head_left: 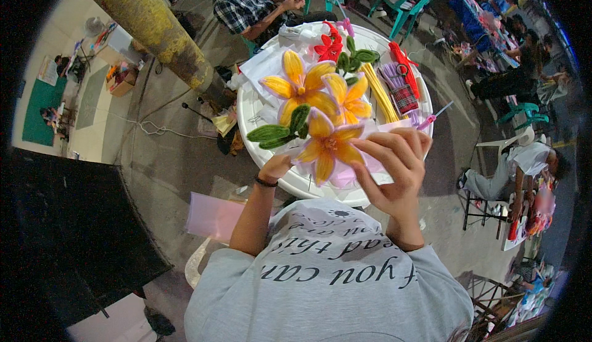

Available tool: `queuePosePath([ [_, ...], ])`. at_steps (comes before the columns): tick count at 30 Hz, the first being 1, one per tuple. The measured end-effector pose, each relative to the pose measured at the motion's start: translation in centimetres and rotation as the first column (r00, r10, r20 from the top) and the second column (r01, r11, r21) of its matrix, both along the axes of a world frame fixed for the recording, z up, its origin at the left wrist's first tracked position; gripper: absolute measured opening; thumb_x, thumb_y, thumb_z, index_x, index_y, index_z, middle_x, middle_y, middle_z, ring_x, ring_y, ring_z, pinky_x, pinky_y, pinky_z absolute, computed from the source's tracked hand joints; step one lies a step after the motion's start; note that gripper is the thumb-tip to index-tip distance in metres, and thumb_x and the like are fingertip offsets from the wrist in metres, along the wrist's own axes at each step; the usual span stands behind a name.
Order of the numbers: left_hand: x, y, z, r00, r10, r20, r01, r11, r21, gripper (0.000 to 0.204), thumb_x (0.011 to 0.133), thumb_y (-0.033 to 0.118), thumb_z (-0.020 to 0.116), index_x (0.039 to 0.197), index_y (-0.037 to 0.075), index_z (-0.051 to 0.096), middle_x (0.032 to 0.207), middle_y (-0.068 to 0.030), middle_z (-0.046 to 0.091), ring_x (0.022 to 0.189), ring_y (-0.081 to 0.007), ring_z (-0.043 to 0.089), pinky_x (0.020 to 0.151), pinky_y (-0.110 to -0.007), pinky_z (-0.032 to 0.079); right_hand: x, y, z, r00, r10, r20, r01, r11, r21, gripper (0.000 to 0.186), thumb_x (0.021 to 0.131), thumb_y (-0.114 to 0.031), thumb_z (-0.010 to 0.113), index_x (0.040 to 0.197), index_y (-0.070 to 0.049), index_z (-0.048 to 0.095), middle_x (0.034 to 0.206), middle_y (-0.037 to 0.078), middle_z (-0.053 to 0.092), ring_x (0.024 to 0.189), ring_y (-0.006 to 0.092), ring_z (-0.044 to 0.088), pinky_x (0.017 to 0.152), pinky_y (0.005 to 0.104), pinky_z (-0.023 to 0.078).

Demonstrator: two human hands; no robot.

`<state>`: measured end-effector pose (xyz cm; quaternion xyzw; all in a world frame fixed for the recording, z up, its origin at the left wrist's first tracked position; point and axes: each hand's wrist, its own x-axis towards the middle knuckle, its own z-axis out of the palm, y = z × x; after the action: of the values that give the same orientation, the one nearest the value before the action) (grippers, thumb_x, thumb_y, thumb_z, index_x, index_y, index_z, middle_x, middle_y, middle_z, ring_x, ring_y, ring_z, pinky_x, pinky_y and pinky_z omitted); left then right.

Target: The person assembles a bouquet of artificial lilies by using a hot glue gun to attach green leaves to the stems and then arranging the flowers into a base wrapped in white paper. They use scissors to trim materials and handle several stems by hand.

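Observation:
My right hand [391,166] has its thumb and forefinger on a petal of a yellow flower [324,144] with lilac edges, the other fingers curved. My left hand [279,166] reaches beneath the flowers, its fingers hidden. Two more yellow-orange blooms [295,80] [346,98] lie just above, beside green leaves [271,134]. On the round white table [253,111] are a red flower [328,46], more leaves, yellow stems [379,92], lilac stems [394,74], red stems, white paper [258,67], scissors and a lilac glue gun [431,120].
A person in checked shirt [246,9] sits across the table. A yellow-painted post [148,27] stands at upper left with cables beside it. Seated people [524,163] and green chairs [407,6] fill the right and back. A dark panel [80,218] is at lower left.

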<state>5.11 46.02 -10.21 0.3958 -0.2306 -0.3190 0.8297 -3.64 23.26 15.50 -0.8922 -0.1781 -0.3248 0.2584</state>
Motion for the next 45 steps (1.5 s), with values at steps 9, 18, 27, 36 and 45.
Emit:
queuePosePath([
  [9,0.9,-5.3,-1.4,0.969,-0.211,-0.127,0.193,0.971,-0.138,0.059,0.093,0.030,0.065,0.140,0.002,0.044,0.143,-0.0083,0.048,0.129,-0.0214,0.048,0.108,-0.037,0.039,-1.9,-5.4,-1.0,0.976,-0.218,0.009,0.216,0.971,0.100,0.024,0.071,-0.010,0.076,0.095,-0.012,0.073,0.088,0.001,0.066,0.084,0.0197,0.056,0.084,0.0348,0.033],
  [18,-0.8,-12.2,-1.7,0.982,-0.166,-0.092,0.161,0.985,-0.062,0.064,0.094,0.037,0.063,0.143,0.004,0.041,0.143,-0.0074,0.047,0.129,-0.0195,0.047,0.109,-0.036,0.039,-4.0,-14.1,-3.9,0.927,-0.372,-0.053,0.376,0.919,0.118,0.021,0.075,-0.008,0.073,0.096,-0.012,0.072,0.090,0.001,0.067,0.085,0.0184,0.057,0.085,0.0338,0.033],
  [27,-3.5,-18.7,-1.0,0.650,-0.144,0.746,-0.476,0.687,0.548,0.035,0.088,0.006,0.063,0.123,0.013,0.062,0.130,-0.0080,0.058,0.121,-0.0293,0.054,0.101,-0.038,0.044,-5.1,-28.2,-11.4,0.831,-0.514,-0.215,0.550,0.818,0.171,0.011,0.084,-0.012,0.069,0.095,-0.009,0.070,0.094,0.001,0.065,0.085,0.0157,0.055,0.086,0.0319,0.036],
  [36,-6.5,-25.2,-0.6,0.923,0.172,0.344,-0.355,0.727,0.588,0.038,0.091,0.017,0.064,0.123,-0.001,0.059,0.113,-0.0030,0.065,0.104,-0.0125,0.060,0.089,-0.031,0.047,-1.5,-42.7,-31.4,0.708,-0.217,-0.671,0.576,0.728,0.372,0.030,0.078,-0.009,0.070,0.107,-0.003,0.065,0.101,0.011,0.063,0.092,0.0221,0.060,0.081,0.0330,0.048],
  [45,-7.6,-28.9,0.2,0.952,0.304,0.011,-0.260,0.793,0.551,0.046,0.087,0.018,0.071,0.128,0.002,0.057,0.118,-0.0032,0.062,0.107,-0.0128,0.057,0.093,-0.031,0.045,7.4,-48.4,-37.8,0.712,-0.270,-0.649,0.390,0.920,0.044,0.067,0.066,0.002,0.072,0.129,-0.001,0.052,0.130,0.017,0.054,0.124,0.0316,0.051,0.104,0.0377,0.042],
])
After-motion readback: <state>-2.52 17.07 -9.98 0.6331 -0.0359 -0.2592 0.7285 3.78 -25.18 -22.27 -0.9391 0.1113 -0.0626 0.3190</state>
